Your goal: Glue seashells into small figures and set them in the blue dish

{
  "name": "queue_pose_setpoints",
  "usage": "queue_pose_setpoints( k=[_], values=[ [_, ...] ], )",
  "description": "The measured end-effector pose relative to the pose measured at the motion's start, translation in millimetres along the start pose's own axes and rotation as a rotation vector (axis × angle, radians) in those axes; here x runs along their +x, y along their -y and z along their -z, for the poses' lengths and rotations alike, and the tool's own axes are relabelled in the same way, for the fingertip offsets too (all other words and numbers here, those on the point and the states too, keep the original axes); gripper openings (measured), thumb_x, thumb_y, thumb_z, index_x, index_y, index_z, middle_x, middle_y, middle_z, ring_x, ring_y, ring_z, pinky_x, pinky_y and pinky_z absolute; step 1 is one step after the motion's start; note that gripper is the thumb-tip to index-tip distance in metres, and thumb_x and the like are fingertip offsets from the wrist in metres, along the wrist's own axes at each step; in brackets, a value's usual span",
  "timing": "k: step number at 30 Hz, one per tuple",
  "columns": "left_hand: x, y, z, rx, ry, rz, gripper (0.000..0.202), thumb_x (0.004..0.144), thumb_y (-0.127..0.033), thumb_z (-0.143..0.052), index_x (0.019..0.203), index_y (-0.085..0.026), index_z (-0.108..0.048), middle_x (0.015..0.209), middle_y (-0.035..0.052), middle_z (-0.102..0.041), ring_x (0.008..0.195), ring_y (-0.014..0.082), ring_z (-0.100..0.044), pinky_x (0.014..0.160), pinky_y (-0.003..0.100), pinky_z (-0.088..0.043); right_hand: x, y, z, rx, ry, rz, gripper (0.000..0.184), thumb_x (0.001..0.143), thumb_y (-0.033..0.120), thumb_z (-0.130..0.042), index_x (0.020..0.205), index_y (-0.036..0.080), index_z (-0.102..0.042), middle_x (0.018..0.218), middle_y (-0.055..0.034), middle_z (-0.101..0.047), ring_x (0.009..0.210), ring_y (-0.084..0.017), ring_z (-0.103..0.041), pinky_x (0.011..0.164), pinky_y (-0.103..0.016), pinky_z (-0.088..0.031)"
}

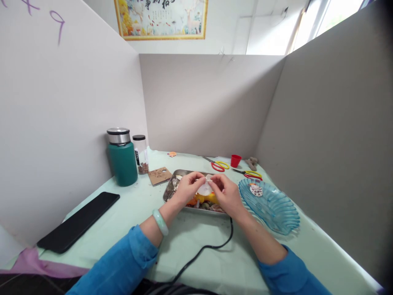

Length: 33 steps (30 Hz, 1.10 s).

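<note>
Both hands meet over a metal tray [167, 191] on the table. My left hand [188, 187], with a pale green bangle [160, 222] at the wrist, pinches the left edge of a thin whitish piece [204, 189] that looks like a shell. On its other side, my right hand [227, 193] grips the same piece between thumb and fingers. Beneath them in the tray lies a yellow and orange tool [201, 198], partly hidden by the hands. Shells and small bits [216, 208] surround it.
A black cord [211, 246] runs from the tray towards me. At right is a blue glass plate [276, 209]; behind it are scissors [219, 165], more scissors [248, 173] and a red cup [236, 160]. A green flask [123, 164], a jar [141, 155] and a black phone-like slab [80, 221] stand left.
</note>
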State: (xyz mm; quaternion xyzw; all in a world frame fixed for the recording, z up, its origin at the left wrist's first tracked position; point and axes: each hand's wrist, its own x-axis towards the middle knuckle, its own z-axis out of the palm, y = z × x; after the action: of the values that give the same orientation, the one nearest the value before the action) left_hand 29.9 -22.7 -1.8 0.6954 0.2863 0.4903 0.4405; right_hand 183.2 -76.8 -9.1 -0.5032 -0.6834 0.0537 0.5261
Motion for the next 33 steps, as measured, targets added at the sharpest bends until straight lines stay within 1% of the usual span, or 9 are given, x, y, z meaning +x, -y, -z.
queue_pose_setpoints(
  k=[7,11,15,24,33],
  values=[
    [-0.5,-0.7,-0.4,-0.017,0.032,0.009,0.023,0.076,-0.037,-0.062,0.077,-0.014,-0.061,0.069,-0.0006,-0.056,0.062,0.0102,-0.048,0.058,0.021,-0.039,0.2,1.4,0.4,-0.007,-0.002,0.015,0.016,0.089,0.034,-0.052,0.086,0.020,-0.058,0.078,-0.0017,-0.063,0.062,-0.014,-0.054,0.061,-0.025,-0.043],
    [-1.2,-2.1,-1.2,-0.002,0.039,0.014,0.027,0.077,-0.040,-0.062,0.080,-0.014,-0.063,0.070,0.0003,-0.059,0.062,0.0108,-0.050,0.058,0.021,-0.040,-0.5,0.4,0.0,-0.005,-0.023,0.003,0.016,0.089,0.035,-0.053,0.086,0.020,-0.058,0.077,-0.0019,-0.064,0.063,-0.014,-0.056,0.061,-0.025,-0.044],
    [-2.2,-3.3,-1.3,0.016,0.051,0.013,0.031,0.074,-0.043,-0.066,0.086,-0.013,-0.065,0.073,0.0011,-0.062,0.064,0.0117,-0.053,0.059,0.022,-0.041,-0.8,-1.1,-0.2,-0.002,-0.042,-0.011,0.017,0.089,0.035,-0.053,0.087,0.019,-0.059,0.076,-0.0020,-0.065,0.064,-0.015,-0.057,0.060,-0.025,-0.044],
    [-2.5,-5.2,-1.3,0.026,0.044,0.015,0.030,0.075,-0.041,-0.065,0.086,-0.013,-0.065,0.073,0.0016,-0.063,0.063,0.0120,-0.054,0.058,0.021,-0.042,-0.3,-2.2,-1.0,0.003,-0.046,-0.022,0.019,0.089,0.038,-0.054,0.086,0.020,-0.060,0.077,-0.0023,-0.066,0.062,-0.014,-0.057,0.059,-0.025,-0.045],
    [-1.8,-0.9,-1.5,0.025,0.044,0.016,0.032,0.075,-0.044,-0.064,0.086,-0.013,-0.065,0.073,0.0015,-0.063,0.063,0.0123,-0.055,0.058,0.022,-0.042,0.0,-1.5,0.5,-0.007,-0.049,-0.017,0.018,0.089,0.037,-0.054,0.086,0.020,-0.061,0.077,-0.0023,-0.066,0.063,-0.015,-0.058,0.061,-0.026,-0.045]
  ],
)
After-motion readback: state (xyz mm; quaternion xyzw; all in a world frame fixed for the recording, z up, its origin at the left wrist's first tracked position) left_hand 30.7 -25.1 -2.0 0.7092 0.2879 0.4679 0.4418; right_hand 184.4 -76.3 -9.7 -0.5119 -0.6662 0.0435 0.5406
